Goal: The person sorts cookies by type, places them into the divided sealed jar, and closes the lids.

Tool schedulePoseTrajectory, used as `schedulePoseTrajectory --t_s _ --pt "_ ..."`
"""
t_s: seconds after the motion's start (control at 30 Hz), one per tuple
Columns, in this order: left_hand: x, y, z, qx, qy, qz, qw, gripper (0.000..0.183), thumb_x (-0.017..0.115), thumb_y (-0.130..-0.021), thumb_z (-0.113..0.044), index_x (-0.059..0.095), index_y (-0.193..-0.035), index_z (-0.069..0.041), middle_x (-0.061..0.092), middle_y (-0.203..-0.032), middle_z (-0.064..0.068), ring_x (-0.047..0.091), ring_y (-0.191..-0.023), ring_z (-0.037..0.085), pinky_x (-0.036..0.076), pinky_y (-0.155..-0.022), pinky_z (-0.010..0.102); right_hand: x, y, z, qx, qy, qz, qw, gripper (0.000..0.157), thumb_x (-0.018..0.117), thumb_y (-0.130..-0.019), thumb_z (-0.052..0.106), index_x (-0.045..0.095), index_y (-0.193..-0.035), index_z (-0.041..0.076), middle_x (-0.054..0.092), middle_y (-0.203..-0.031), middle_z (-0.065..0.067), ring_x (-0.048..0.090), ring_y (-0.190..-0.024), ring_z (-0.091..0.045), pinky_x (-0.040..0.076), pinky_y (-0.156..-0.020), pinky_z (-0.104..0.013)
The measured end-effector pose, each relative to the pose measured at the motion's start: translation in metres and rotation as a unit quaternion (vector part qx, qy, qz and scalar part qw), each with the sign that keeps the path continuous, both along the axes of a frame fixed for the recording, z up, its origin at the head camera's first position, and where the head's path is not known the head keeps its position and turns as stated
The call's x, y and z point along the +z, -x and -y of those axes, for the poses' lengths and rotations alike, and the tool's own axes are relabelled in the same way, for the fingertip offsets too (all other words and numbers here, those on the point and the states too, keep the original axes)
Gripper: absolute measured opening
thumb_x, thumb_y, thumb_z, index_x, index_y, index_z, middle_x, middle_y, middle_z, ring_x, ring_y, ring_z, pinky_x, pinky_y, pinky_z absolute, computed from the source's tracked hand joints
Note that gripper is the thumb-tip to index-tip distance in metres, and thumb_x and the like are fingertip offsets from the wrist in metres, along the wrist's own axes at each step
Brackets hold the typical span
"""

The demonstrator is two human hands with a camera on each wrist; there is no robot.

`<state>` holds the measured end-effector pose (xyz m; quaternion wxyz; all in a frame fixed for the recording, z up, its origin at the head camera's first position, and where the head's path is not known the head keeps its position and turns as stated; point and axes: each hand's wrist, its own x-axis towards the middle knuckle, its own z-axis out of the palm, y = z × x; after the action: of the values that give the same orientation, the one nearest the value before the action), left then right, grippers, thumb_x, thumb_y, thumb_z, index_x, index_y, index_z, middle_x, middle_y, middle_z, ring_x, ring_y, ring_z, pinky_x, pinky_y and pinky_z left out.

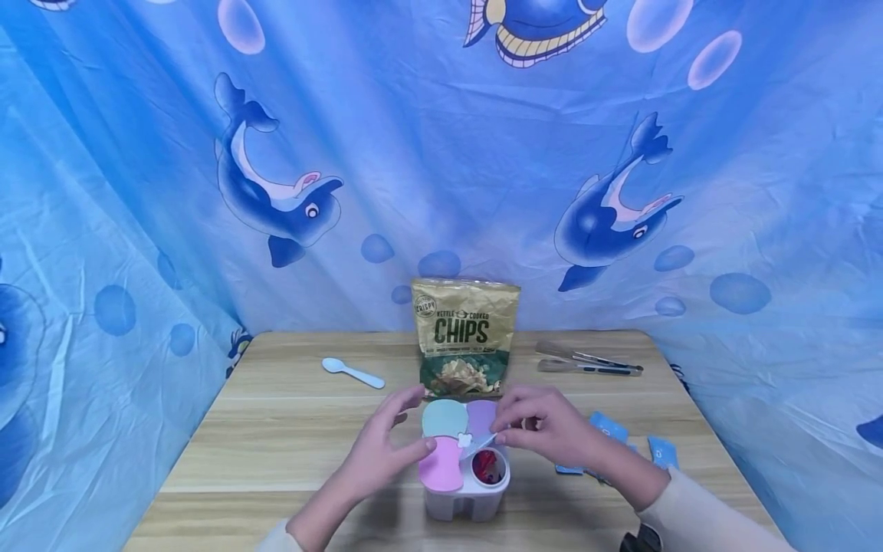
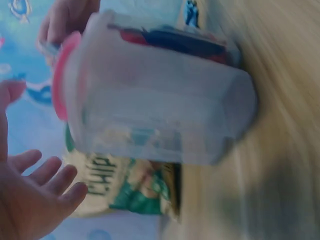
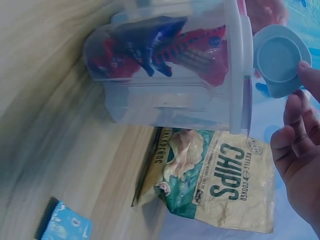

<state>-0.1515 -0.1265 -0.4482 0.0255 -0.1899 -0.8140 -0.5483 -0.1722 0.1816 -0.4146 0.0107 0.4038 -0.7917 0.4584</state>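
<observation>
"Cream-coloured cloth sleeves (image 1: 710, 514) lay nearest the head camera, along its lower edge. What did the hands do?"

"They were apart, on either side of a squarish, translucent plastic container (image 1: 439, 506). The left hand (image 1: 386, 445) held nothing; its fingers were spread, the thumb near a flat pink plastic lid (image 1: 441, 466)."

"And the right hand (image 1: 541, 422)?"

"It pinched a round light-blue plastic lid (image 3: 278, 55) between thumb and fingers, raised and tilted above the near right compartment. Glossy red and dark-blue packets (image 1: 486, 466) showed inside."

"How were the other lids?"

"A mint-green plastic lid (image 1: 444, 418) and a lilac plastic lid (image 1: 480, 418) covered the far compartments, the pink one the near left."

"Where did the container stand?"

"Upright on a wood-grained worktop (image 1: 276, 445), in front of a glossy gold-and-green chip bag (image 1: 465, 337). A pale blue plastic spoon (image 1: 352, 372) lay far left, long dark-handled tongs (image 1: 607, 368) far right, and small blue packets (image 1: 664, 452) near the right forearm."
</observation>
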Motion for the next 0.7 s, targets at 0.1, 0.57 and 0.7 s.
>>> schedulePoseTrajectory --t_s 0.1,0.57,0.7 --pt "-0.011 0.005 0.009 -0.052 -0.014 0.033 0.998 0.083 0.081 -0.087 -0.024 0.038 -0.156 -0.007 0.047 -0.156 0.012 0.047 -0.141 0.035 0.037 -0.117 0.061 -0.004 -0.007 -0.005 0.006 0.005 0.004 1.0 0.011 0.075 -0.094 0.02 0.079 -0.103 0.024 0.071 -0.105 0.008 0.057 -0.069 -0.004 0.051 -0.053 -0.024" --pt "-0.029 0.01 0.016 -0.136 -0.04 0.085 0.9861 0.092 0.084 -0.084 -0.017 0.032 -0.159 -0.014 0.051 -0.151 0.011 0.047 -0.14 0.033 0.038 -0.118 0.053 -0.027 -0.028 -0.017 -0.02 -0.016 -0.064 0.998 0.015 0.078 -0.092 0.023 0.079 -0.105 0.029 0.074 -0.117 0.006 0.071 -0.11 -0.014 0.06 -0.091 -0.034" --pt "-0.031 0.011 0.016 -0.14 -0.039 0.083 0.986 0.092 0.084 -0.084 -0.016 0.031 -0.16 -0.014 0.051 -0.151 0.011 0.048 -0.14 0.032 0.04 -0.117 0.052 -0.032 -0.029 -0.017 -0.027 -0.017 -0.09 0.995 0.016 0.081 -0.09 0.023 0.078 -0.104 0.03 0.074 -0.118 0.005 0.071 -0.11 -0.015 0.06 -0.092 -0.034"
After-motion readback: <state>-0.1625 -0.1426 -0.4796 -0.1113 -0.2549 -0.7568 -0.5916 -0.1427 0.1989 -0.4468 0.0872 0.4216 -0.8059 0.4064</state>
